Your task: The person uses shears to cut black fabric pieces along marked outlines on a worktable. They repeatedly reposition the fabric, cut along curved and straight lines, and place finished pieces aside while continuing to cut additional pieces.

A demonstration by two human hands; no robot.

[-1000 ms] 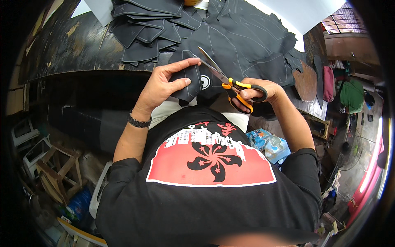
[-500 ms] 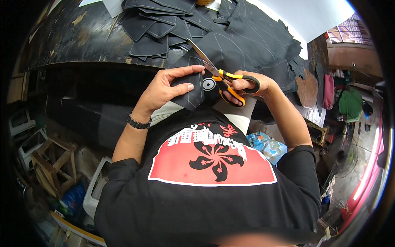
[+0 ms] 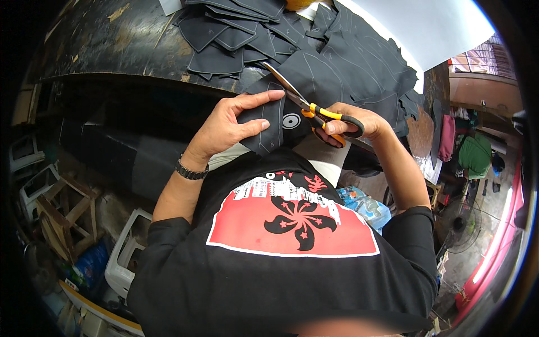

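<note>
Over my lap, my left hand (image 3: 229, 122) grips a flat black fabric piece (image 3: 272, 130) marked with light lines, thumb and index finger on top of it. My right hand (image 3: 362, 119) is closed round the yellow-and-black handles of the scissors (image 3: 295, 92). Their blades point up and left, spread apart at the edge of the fabric, close to my left index fingertip. A white-and-black ring mark (image 3: 291, 121) lies just right of the piece. The lower blade is partly hidden.
Cut black pieces (image 3: 224, 36) lie stacked on the dark worktable (image 3: 129, 45). Larger black fabric with drawn lines (image 3: 359, 67) spreads beside them, near a white sheet (image 3: 432, 28). A blue plastic bag (image 3: 368, 208) is by my right side, a wooden stool (image 3: 70, 210) at left, a fan (image 3: 457, 222) at right.
The scissor handles have come closer together and the blades sit slightly less wide. My left hand keeps its hold on the fabric. The whole view has shifted a little.
</note>
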